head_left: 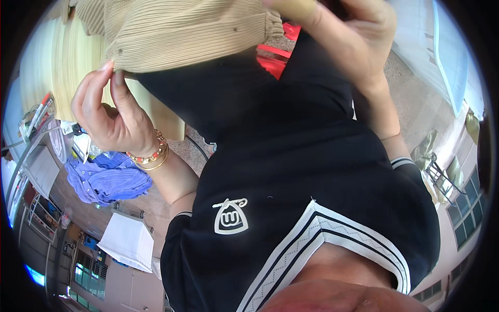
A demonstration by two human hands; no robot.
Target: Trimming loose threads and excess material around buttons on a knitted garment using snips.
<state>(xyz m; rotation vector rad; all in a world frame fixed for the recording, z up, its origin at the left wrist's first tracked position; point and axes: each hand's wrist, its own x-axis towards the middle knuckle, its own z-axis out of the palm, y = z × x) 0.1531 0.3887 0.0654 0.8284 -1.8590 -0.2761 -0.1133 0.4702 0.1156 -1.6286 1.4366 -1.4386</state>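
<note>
A tan corduroy garment point(187, 39) with a few small dark dots along its edge hangs over my lap at the top of the view. Thumb and fingertips of my left hand point(112, 106) are pinched together on its lower left corner. On the other side, my right hand point(358, 44) is raised by the garment's right end, its thumb side reaching toward the cloth. That hand is smeared by motion and cut off by the upper edge, so its grip cannot be made out. The garment's upper part runs out of the picture.
A pale wooden table point(60, 67) stands at the left. Below it lies a heap of blue-purple clothing point(109, 179). Something red point(273, 60) shows between my legs. A white cloth-covered stand point(127, 242) is at the lower left, and pale sheeting point(431, 47) hangs at the upper right.
</note>
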